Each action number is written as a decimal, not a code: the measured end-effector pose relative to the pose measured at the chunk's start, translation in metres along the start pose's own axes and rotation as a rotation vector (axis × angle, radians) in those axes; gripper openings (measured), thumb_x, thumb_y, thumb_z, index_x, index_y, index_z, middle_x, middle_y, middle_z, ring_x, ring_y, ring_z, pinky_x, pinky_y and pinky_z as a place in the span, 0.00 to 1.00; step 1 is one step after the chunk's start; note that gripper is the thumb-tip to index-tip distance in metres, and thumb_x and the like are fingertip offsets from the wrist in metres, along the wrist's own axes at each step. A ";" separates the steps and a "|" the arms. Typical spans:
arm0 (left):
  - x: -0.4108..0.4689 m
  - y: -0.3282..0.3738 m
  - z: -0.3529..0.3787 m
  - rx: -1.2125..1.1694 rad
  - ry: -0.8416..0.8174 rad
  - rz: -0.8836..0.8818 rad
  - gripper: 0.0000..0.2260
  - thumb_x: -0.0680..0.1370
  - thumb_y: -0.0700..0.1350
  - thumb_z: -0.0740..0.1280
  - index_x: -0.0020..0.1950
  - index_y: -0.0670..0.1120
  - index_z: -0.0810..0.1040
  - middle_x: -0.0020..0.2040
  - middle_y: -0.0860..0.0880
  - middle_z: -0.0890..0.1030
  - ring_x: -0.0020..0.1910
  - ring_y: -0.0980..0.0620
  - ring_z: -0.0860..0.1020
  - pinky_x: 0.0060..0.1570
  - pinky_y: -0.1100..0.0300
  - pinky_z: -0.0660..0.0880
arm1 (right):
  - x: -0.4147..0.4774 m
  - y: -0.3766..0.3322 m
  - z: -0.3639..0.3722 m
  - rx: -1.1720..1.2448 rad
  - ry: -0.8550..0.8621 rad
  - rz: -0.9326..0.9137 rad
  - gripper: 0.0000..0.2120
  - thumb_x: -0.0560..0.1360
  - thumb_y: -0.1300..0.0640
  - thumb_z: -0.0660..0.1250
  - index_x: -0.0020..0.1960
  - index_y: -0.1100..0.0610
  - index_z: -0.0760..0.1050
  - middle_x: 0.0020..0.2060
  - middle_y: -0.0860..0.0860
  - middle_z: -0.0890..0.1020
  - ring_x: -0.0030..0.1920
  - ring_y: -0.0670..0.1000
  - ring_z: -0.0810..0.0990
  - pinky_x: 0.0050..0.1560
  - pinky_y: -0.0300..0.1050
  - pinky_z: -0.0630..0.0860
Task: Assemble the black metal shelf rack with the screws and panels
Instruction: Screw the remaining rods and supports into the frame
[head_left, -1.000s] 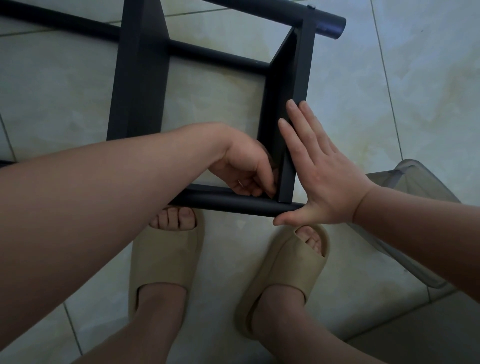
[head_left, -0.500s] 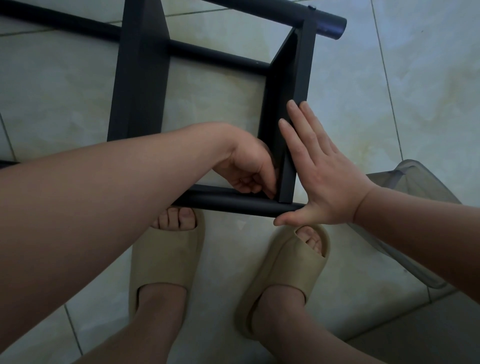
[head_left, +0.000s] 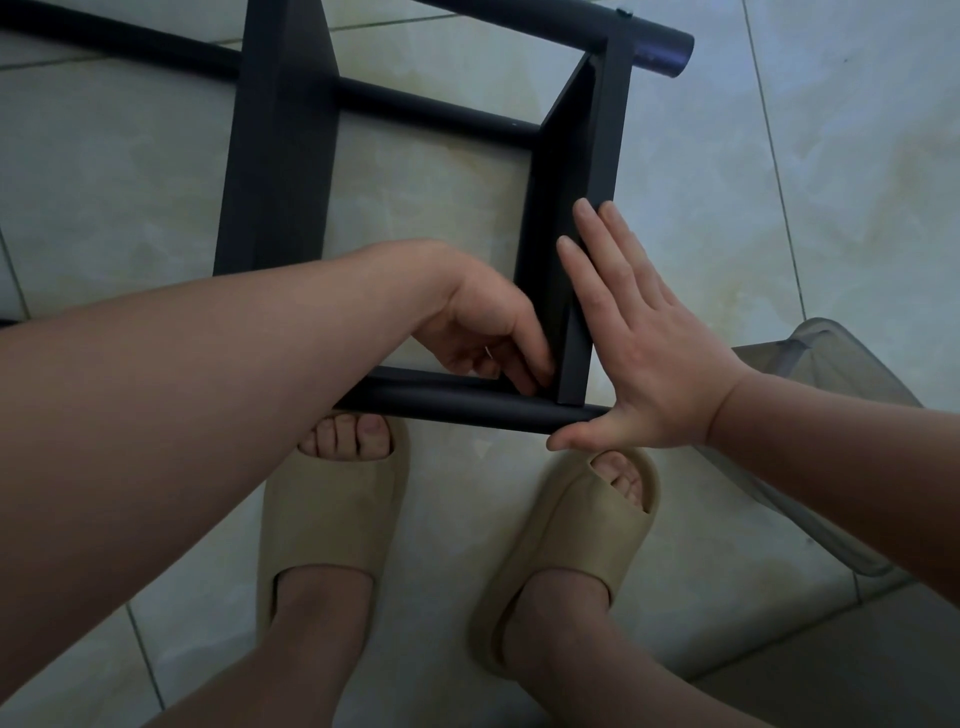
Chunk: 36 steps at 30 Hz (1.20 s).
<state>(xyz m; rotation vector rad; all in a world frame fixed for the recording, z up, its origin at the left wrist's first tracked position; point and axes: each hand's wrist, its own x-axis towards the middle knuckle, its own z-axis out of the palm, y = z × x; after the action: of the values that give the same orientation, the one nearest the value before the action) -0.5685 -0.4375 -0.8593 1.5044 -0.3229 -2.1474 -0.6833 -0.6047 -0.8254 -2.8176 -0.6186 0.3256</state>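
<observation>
two bare hands work one corner of the black shelf rack (head_left: 280, 156), which lies on the tiled floor (head_left: 779, 208) just ahead of two beige slippers (head_left: 332, 519).
left hand (head_left: 488, 332): forearm reaches in from the left across the frame, wrist bent. fingers curl down into the inner corner where the right panel (head_left: 571, 156) meets the near tube (head_left: 457, 404); cannot tell if they pinch anything.
right hand (head_left: 649, 353): flat, fingers straight and together, pressed on the panel's outer face, thumb along the tube's end.
far right: clear plastic bin (head_left: 826, 358), contents not discernible.
</observation>
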 end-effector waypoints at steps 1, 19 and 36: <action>0.001 0.001 0.001 0.005 -0.001 -0.005 0.04 0.77 0.44 0.69 0.46 0.50 0.84 0.42 0.53 0.83 0.32 0.57 0.66 0.33 0.65 0.62 | 0.000 0.000 0.000 -0.002 0.000 0.001 0.64 0.68 0.18 0.57 0.81 0.68 0.47 0.81 0.66 0.46 0.81 0.66 0.41 0.80 0.65 0.49; 0.006 0.003 0.005 -0.016 -0.009 0.077 0.04 0.76 0.36 0.69 0.45 0.44 0.79 0.32 0.51 0.78 0.31 0.57 0.68 0.35 0.64 0.61 | 0.000 0.000 -0.001 0.008 -0.007 0.003 0.64 0.68 0.18 0.57 0.81 0.68 0.47 0.81 0.66 0.46 0.81 0.66 0.42 0.80 0.66 0.49; 0.004 0.006 0.004 0.017 -0.041 0.033 0.05 0.77 0.39 0.68 0.42 0.47 0.80 0.36 0.52 0.79 0.31 0.57 0.65 0.33 0.64 0.61 | 0.000 0.000 0.000 0.012 -0.004 0.000 0.63 0.68 0.18 0.56 0.81 0.67 0.46 0.81 0.66 0.46 0.81 0.66 0.41 0.79 0.67 0.50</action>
<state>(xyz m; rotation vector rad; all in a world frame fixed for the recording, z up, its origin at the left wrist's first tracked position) -0.5722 -0.4451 -0.8585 1.4562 -0.3784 -2.1565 -0.6833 -0.6047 -0.8251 -2.8067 -0.6152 0.3337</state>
